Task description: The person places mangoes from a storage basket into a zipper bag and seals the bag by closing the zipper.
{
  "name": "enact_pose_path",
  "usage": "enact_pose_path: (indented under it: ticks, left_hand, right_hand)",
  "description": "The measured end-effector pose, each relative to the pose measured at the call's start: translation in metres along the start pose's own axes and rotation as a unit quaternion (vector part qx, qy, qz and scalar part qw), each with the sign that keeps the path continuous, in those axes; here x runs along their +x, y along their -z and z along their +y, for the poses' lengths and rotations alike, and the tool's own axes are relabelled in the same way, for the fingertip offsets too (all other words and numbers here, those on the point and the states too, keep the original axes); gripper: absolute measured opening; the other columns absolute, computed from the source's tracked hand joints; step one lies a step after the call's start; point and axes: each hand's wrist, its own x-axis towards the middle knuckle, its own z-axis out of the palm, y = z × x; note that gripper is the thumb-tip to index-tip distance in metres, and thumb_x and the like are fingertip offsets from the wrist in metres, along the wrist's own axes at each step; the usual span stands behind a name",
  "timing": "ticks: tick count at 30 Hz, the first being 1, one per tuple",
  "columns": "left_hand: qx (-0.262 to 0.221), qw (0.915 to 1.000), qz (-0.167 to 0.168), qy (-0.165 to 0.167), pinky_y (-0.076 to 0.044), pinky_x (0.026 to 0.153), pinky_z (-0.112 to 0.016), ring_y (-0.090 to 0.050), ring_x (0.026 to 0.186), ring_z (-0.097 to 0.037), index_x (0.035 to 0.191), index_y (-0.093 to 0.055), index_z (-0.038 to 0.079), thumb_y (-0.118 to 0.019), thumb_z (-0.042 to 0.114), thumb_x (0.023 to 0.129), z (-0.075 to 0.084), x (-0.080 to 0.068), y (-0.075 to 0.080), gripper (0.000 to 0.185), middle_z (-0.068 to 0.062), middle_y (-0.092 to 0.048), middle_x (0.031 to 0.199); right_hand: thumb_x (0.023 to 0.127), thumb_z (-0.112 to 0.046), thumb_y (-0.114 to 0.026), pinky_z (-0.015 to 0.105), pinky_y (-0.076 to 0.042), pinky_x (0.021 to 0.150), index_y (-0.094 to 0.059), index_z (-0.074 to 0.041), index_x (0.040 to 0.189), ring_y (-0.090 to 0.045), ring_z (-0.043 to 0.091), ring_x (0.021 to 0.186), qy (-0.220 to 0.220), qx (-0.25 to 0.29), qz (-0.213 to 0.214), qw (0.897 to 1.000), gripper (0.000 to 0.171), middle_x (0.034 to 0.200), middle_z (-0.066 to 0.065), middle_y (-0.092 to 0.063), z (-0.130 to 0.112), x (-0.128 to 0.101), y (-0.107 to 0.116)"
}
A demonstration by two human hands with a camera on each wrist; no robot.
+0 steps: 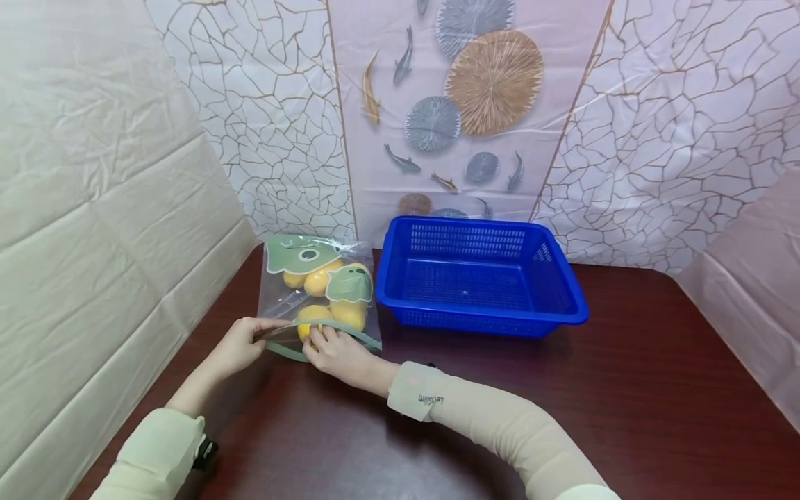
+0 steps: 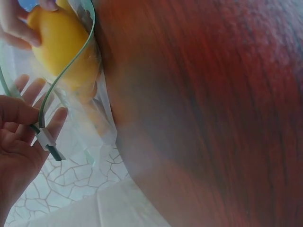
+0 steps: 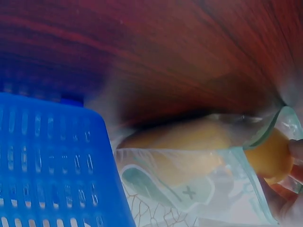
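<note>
A clear zip bag with green cartoon prints and a green zip rim lies on the table, several yellow lemons inside it. My left hand pinches the left end of its open mouth. In the left wrist view the left thumb and fingers hold the green rim beside a white zip slider. My right hand reaches into the mouth and grips a lemon there. Fingers curl round that lemon in the right wrist view. The bag's front edge partly covers the right fingertips in the head view.
Just right of the bag stands a blue perforated plastic basket. Dark reddish-brown table extends in front and to the right. Patterned cloth walls close off the back and sides.
</note>
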Motion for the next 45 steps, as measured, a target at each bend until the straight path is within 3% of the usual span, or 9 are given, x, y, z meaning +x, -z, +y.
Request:
enact_pose_path:
  ticks: [3,7,10,14,18,29,35,39,45]
  left_hand:
    - [-0.009,0.9999,0.000,0.005,-0.039,0.057,-0.019,-0.053,0.071,-0.010,0.108,-0.067,-0.009,-0.041,-0.024,0.067,0.000,0.000,0.001,0.051,-0.025,-0.068,0.101]
    - [-0.018,0.9998,-0.004,0.011,-0.036,0.051,-0.020,-0.051,0.069,-0.010,0.110,-0.066,-0.007,-0.040,-0.025,0.068,0.000,0.000,0.003,0.053,-0.026,-0.067,0.104]
    - [-0.018,0.9998,-0.005,0.010,-0.036,0.051,-0.021,-0.052,0.073,-0.014,0.111,-0.066,-0.007,-0.040,-0.025,0.068,0.000,-0.001,0.004,0.053,-0.027,-0.066,0.106]
    - [-0.016,0.9999,-0.005,0.003,-0.038,0.055,-0.021,-0.053,0.076,-0.020,0.110,-0.066,-0.009,-0.039,-0.025,0.068,-0.001,-0.003,0.004,0.052,-0.027,-0.066,0.106]
    - [-0.007,0.9999,0.006,-0.007,-0.038,0.055,-0.021,-0.053,0.075,-0.018,0.108,-0.067,-0.009,-0.039,-0.025,0.068,-0.002,-0.002,0.005,0.051,-0.025,-0.068,0.103]
    - [0.004,0.9998,0.015,-0.013,-0.040,0.060,-0.020,-0.055,0.078,-0.011,0.107,-0.068,-0.007,-0.041,-0.025,0.067,-0.004,-0.003,0.006,0.051,-0.023,-0.069,0.102]
    - [0.008,0.9998,0.015,-0.013,-0.041,0.060,-0.020,-0.056,0.078,-0.017,0.106,-0.068,-0.007,-0.041,-0.024,0.068,-0.004,-0.002,0.006,0.050,-0.022,-0.069,0.101]
    - [0.013,0.9997,0.015,-0.013,-0.042,0.062,-0.019,-0.058,0.080,-0.017,0.106,-0.068,-0.006,-0.043,-0.024,0.068,-0.003,-0.002,0.006,0.049,-0.021,-0.070,0.100]
    - [0.015,0.9999,0.007,0.001,-0.043,0.063,-0.021,-0.055,0.080,-0.015,0.109,-0.068,-0.004,-0.046,-0.023,0.072,-0.003,-0.004,0.008,0.047,-0.021,-0.069,0.105]
  right_hand:
    - [0.093,-0.008,-0.044,0.018,-0.048,0.053,-0.068,-0.019,0.102,-0.060,0.012,0.078,0.007,-0.004,-0.024,1.000,0.028,0.103,0.002,-0.065,-0.002,-0.001,-0.003]
    - [0.094,-0.004,-0.038,0.017,-0.050,0.056,-0.069,-0.021,0.103,-0.063,0.013,0.085,0.010,-0.020,-0.046,0.999,0.037,0.107,0.000,-0.066,-0.003,0.003,-0.007]
    - [0.094,-0.002,-0.035,0.022,-0.053,0.075,-0.069,-0.022,0.106,-0.064,0.017,0.096,0.018,-0.042,-0.063,0.997,0.042,0.110,-0.002,-0.065,-0.004,0.007,-0.010]
    - [0.095,0.004,-0.022,0.030,-0.045,0.097,-0.067,-0.025,0.114,-0.061,0.018,0.104,0.035,-0.095,-0.078,0.992,0.056,0.115,-0.002,-0.064,-0.007,0.010,-0.014]
    - [0.096,0.001,-0.020,0.029,-0.047,0.094,-0.065,-0.026,0.117,-0.059,0.015,0.105,0.030,-0.135,-0.081,0.987,0.057,0.117,-0.002,-0.062,-0.010,0.012,-0.020]
    - [0.097,0.005,-0.014,0.022,-0.051,0.088,-0.063,-0.027,0.119,-0.063,0.012,0.105,-0.027,-0.160,-0.106,0.981,0.062,0.121,-0.005,-0.062,-0.013,0.017,-0.034]
    - [0.096,-0.007,-0.028,0.024,-0.051,0.088,-0.063,-0.023,0.118,-0.063,0.013,0.104,-0.065,-0.118,-0.110,0.985,0.045,0.121,-0.003,-0.063,-0.016,0.016,-0.030]
    - [0.094,-0.012,-0.031,0.027,-0.050,0.089,-0.062,-0.022,0.122,-0.061,0.016,0.105,-0.059,-0.069,-0.120,0.989,0.043,0.122,0.002,-0.062,-0.019,0.014,-0.024]
    - [0.096,-0.012,-0.032,0.025,-0.050,0.086,-0.061,-0.019,0.124,-0.060,0.016,0.107,-0.030,-0.055,-0.113,0.992,0.041,0.119,0.002,-0.062,-0.022,0.008,-0.015]
